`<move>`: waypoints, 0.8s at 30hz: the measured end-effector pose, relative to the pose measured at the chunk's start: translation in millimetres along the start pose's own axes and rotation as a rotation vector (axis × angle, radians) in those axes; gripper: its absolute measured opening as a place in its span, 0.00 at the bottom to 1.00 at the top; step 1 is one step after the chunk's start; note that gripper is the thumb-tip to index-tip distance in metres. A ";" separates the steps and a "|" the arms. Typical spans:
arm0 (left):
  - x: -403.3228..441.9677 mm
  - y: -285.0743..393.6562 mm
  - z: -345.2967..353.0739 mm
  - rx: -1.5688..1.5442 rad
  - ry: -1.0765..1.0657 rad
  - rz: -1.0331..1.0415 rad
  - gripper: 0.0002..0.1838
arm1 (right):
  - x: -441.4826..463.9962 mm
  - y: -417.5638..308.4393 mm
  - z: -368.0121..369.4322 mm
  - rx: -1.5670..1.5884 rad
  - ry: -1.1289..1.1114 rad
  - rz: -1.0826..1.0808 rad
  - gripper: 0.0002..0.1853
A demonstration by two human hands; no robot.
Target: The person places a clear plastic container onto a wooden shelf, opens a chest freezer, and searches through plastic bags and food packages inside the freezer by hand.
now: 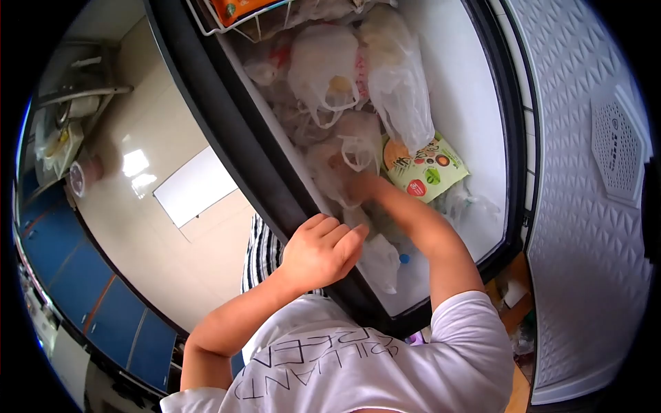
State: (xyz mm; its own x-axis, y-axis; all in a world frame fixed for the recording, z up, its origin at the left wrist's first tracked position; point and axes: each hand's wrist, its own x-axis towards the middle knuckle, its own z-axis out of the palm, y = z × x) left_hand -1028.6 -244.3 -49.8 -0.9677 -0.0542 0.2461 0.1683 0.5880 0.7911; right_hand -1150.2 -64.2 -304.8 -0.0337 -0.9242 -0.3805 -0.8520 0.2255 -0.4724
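Plastic bags fill much of the open chest freezer (461,76). My right hand (359,187) reaches down inside, among clear bags (337,162); its fingers are blurred and partly hidden, so what they hold cannot be made out. Beside that forearm lies a green printed packet (430,168). Closed fingers show on my left hand (323,249), which rests at the freezer's black near rim (275,186); nothing can be seen in it. A white knotted bag (323,62) and a long clear bag (399,82) lie farther in.
A white wire basket (237,27) with an orange packet sits at the freezer's top end. The raised patterned lid (578,227) stands to the right. Blue cabinets (103,310) line the left, beyond the tiled floor (148,227). A small blue cap (404,259) shows inside the freezer.
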 end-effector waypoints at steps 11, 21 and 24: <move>-0.1 -0.2 2.8 0.011 -0.073 0.002 0.13 | 47.4 51.4 -9.6 0.229 0.124 0.565 0.17; -1.5 -0.6 3.9 0.000 -0.075 0.003 0.16 | 61.6 71.6 -13.0 -0.104 0.197 0.698 0.14; -0.9 -0.4 3.4 0.008 -0.083 0.003 0.16 | 62.2 62.8 -28.0 0.040 0.236 0.841 0.14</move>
State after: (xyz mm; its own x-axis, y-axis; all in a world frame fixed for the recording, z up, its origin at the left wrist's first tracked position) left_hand -1028.4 -241.7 -52.3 -0.9795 0.0141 0.2008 0.1697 0.5947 0.7859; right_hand -1220.4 -116.2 -335.8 -0.7544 -0.4848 -0.4426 -0.4770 0.8680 -0.1377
